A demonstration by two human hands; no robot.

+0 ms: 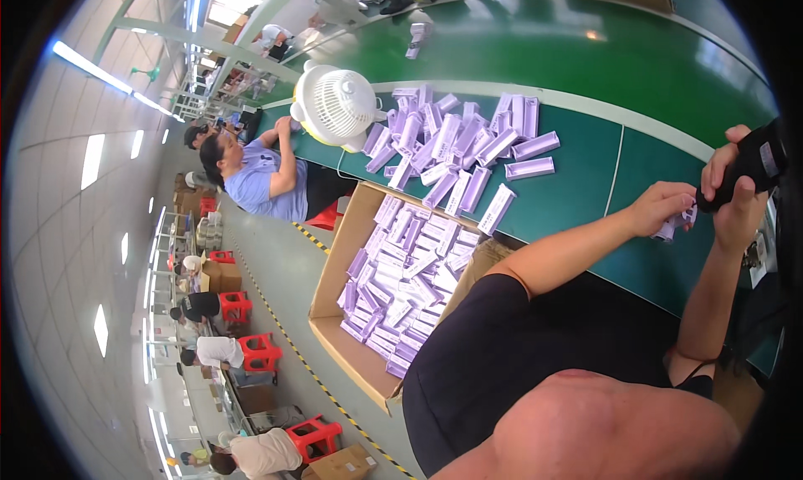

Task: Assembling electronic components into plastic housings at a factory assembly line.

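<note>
My left hand [657, 208] is closed around a small light-purple plastic part [667, 227], at the right over the green tabletop. Just beside it, my right hand [732, 191] wraps round a thick black cylindrical tool [753, 166], whose near end almost meets the purple part. I cannot tell whether the two touch, and the tool's exact kind is unclear. Left of my hands, a loose heap of long purple plastic housings [464, 141] lies on the green table [577, 158]. One housing [498, 209] rests nearest my left forearm.
An open cardboard box [328, 300] full of purple housings stands left of my body. A white fan [341, 104] sits past the heap, near a co-worker in a light-blue shirt [272, 183]. A green belt [535, 45] runs behind a pale rail.
</note>
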